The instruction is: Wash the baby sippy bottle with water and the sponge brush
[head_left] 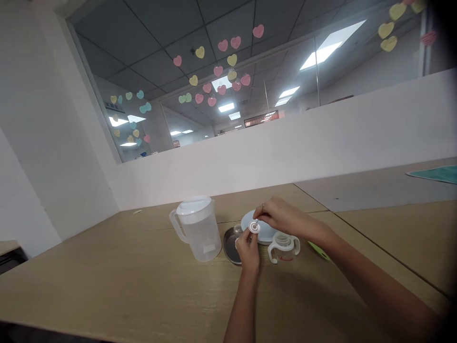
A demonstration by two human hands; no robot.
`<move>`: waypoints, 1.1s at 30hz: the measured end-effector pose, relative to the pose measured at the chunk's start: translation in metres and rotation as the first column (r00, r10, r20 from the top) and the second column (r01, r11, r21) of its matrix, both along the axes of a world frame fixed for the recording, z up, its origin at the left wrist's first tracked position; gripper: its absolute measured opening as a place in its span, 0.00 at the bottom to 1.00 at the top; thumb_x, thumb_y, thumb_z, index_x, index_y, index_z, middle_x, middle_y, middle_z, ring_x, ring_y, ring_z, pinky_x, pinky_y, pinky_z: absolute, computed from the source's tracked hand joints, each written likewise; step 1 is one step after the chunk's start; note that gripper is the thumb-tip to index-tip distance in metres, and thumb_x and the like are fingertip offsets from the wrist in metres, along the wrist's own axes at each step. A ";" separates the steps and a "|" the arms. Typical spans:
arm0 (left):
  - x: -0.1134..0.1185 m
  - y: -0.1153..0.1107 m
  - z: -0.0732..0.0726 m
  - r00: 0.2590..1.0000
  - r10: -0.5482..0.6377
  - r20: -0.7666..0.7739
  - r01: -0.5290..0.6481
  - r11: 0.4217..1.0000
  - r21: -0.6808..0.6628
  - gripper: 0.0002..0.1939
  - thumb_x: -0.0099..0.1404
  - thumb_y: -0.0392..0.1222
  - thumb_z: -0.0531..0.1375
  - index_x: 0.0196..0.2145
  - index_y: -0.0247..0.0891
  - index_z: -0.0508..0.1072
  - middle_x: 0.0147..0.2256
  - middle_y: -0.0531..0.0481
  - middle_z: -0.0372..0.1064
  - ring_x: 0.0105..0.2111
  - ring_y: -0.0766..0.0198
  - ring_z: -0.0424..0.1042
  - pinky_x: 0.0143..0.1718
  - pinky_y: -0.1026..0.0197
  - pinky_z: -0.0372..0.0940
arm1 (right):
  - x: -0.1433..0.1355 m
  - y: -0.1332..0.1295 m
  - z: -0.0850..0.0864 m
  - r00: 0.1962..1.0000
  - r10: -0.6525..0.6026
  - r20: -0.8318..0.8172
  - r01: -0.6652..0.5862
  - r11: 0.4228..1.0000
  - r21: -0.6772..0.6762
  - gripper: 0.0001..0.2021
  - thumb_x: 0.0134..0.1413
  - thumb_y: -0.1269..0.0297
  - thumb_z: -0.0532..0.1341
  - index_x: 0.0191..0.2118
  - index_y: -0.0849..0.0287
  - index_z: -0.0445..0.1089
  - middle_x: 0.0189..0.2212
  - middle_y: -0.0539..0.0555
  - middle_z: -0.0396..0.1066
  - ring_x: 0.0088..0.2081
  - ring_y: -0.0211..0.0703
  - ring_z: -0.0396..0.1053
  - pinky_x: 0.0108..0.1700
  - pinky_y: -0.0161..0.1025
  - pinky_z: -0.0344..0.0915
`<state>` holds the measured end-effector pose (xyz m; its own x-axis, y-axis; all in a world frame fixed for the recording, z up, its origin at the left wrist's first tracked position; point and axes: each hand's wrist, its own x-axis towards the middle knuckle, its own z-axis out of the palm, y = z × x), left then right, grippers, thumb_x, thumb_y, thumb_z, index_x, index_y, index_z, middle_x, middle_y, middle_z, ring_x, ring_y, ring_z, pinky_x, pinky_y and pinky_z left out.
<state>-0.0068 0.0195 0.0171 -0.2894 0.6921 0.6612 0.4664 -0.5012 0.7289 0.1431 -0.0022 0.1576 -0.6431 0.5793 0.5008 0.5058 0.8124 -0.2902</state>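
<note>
My left hand (249, 251) holds up a small white round bottle cap (254, 227) with rings on its face. Fingers pinched, my right hand (276, 214) reaches in from the right to the top of this cap; a thin piece seems to be at its fingertips, too small to name. Just right of my left hand stands a clear baby bottle (284, 247) with two white handles and an uncovered mouth. Behind the hands is a light blue dish or lid (267, 232), partly covered by them. A dark round metal pan (231, 247) lies left of my left hand.
A translucent pitcher (202, 233) with a white lid stands left of the pan. Something bright green (319, 251) lies under my right forearm. The wooden table (143, 276) meets a white wall (232, 164) with a window. A teal mat (437, 174) lies far right.
</note>
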 end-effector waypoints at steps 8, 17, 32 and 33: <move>0.008 -0.006 0.000 0.993 -0.003 -0.119 0.010 0.998 0.055 0.15 0.64 0.45 0.52 0.35 0.34 0.76 0.33 0.45 0.74 0.32 0.61 0.69 0.35 0.63 0.60 | -0.003 0.000 -0.002 0.992 -0.052 0.111 0.056 0.998 -0.031 0.12 0.48 0.74 0.54 0.31 0.60 0.76 0.27 0.54 0.74 0.28 0.39 0.67 0.27 0.32 0.53; 0.011 -0.008 0.000 0.997 0.039 -0.070 -0.037 0.999 0.034 0.15 0.63 0.45 0.52 0.36 0.34 0.75 0.33 0.45 0.74 0.32 0.60 0.69 0.35 0.63 0.60 | -0.017 0.021 -0.024 0.981 -0.049 0.190 0.058 0.997 -0.044 0.11 0.47 0.75 0.56 0.31 0.61 0.77 0.27 0.56 0.74 0.28 0.39 0.67 0.29 0.32 0.53; 0.010 -0.007 -0.001 0.995 0.025 -0.098 -0.024 1.000 0.006 0.13 0.63 0.43 0.52 0.34 0.35 0.75 0.27 0.49 0.72 0.27 0.64 0.66 0.31 0.65 0.56 | -0.011 -0.007 -0.006 0.999 -0.019 0.038 0.018 0.999 0.030 0.20 0.60 0.63 0.48 0.18 0.61 0.61 0.16 0.49 0.61 0.20 0.34 0.53 0.26 0.34 0.45; 0.011 -0.008 0.000 0.997 0.027 -0.075 -0.027 1.000 0.005 0.14 0.63 0.43 0.52 0.33 0.35 0.75 0.26 0.50 0.71 0.26 0.65 0.65 0.29 0.66 0.55 | -0.012 -0.005 -0.007 0.999 -0.009 0.044 0.009 1.000 0.001 0.20 0.59 0.63 0.48 0.18 0.61 0.60 0.15 0.49 0.60 0.19 0.33 0.53 0.25 0.34 0.45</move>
<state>0.0042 0.0115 0.0171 -0.2574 0.6823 0.6843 0.5328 -0.4905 0.6896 0.1313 -0.0074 0.1504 -0.6595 0.5847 0.4724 0.5253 0.8080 -0.2666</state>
